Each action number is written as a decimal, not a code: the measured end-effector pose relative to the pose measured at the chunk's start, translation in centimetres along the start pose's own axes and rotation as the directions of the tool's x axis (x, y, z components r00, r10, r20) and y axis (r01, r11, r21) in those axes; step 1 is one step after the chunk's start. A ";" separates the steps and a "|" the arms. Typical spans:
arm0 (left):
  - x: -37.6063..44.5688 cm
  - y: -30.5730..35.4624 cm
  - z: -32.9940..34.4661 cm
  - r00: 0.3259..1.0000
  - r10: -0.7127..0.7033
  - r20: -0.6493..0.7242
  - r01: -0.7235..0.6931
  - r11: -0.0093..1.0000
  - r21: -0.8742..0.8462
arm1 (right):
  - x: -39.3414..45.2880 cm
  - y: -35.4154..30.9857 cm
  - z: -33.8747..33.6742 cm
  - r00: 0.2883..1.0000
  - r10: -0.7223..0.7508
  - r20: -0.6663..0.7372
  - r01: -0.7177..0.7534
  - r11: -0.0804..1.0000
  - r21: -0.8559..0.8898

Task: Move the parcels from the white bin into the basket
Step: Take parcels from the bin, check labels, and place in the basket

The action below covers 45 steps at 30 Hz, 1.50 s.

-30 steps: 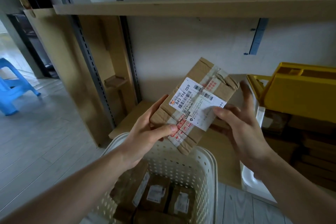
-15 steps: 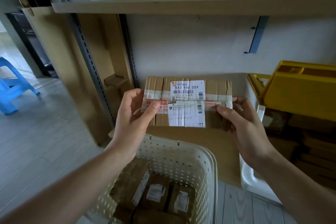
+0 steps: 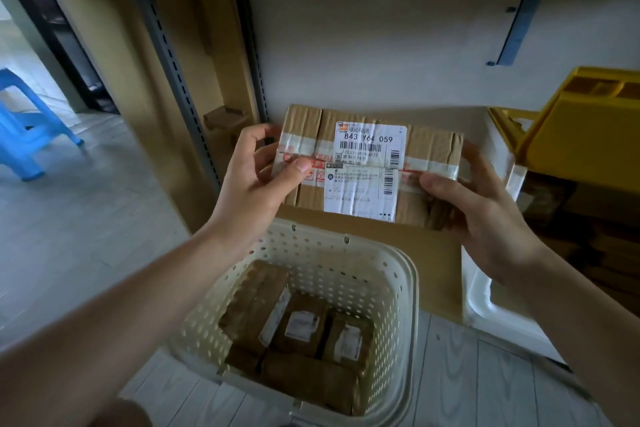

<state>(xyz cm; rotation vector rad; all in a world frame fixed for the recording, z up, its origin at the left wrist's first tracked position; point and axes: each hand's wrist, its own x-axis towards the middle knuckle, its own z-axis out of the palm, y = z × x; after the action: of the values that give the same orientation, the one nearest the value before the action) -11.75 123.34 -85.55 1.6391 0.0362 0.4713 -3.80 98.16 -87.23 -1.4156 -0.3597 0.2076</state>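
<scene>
A brown cardboard parcel (image 3: 367,135) with a white shipping label reading 843 Y64 059 is held level, label towards me, above the far rim of the basket. My left hand (image 3: 256,180) grips its left end, thumb on the front. My right hand (image 3: 478,204) grips its right end the same way. Below stands the cream perforated basket (image 3: 398,288) with several brown parcels (image 3: 304,326) lying in its bottom. The white bin (image 3: 485,302) stands to the right, its inside mostly hidden behind my right forearm.
A yellow plastic crate (image 3: 588,128) sits above the white bin on the right. A wooden shelf board (image 3: 433,253) lies behind the basket, with metal shelf uprights (image 3: 173,73) on the left. A blue plastic stool (image 3: 24,135) stands far left on the grey floor.
The parcel turned from a tilted pose to level with the label facing me. Both hands shifted to grip its two ends. The view tipped downward, showing more of the basket.
</scene>
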 end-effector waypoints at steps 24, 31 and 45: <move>-0.5 -2.1 -3.8 0.999 -0.001 -0.042 0.002 1.000 0.011 | 0.9 0.9 3.6 0.991 -0.072 0.109 0.075 0.997 -0.022; -0.3 -2.6 -4.1 0.998 0.053 -0.035 -0.050 0.995 0.082 | 1.3 1.0 4.1 0.991 -0.102 0.082 0.106 0.993 -0.047; -0.3 -2.5 -4.0 0.980 0.198 -0.017 -0.195 0.974 0.117 | 1.0 0.3 4.0 0.986 -0.144 0.087 0.147 0.989 -0.025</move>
<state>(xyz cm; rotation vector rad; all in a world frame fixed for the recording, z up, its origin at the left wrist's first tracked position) -12.67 127.38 -87.86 1.7572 -0.0800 0.6546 -4.29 102.24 -86.96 -1.4079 -0.5373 0.1435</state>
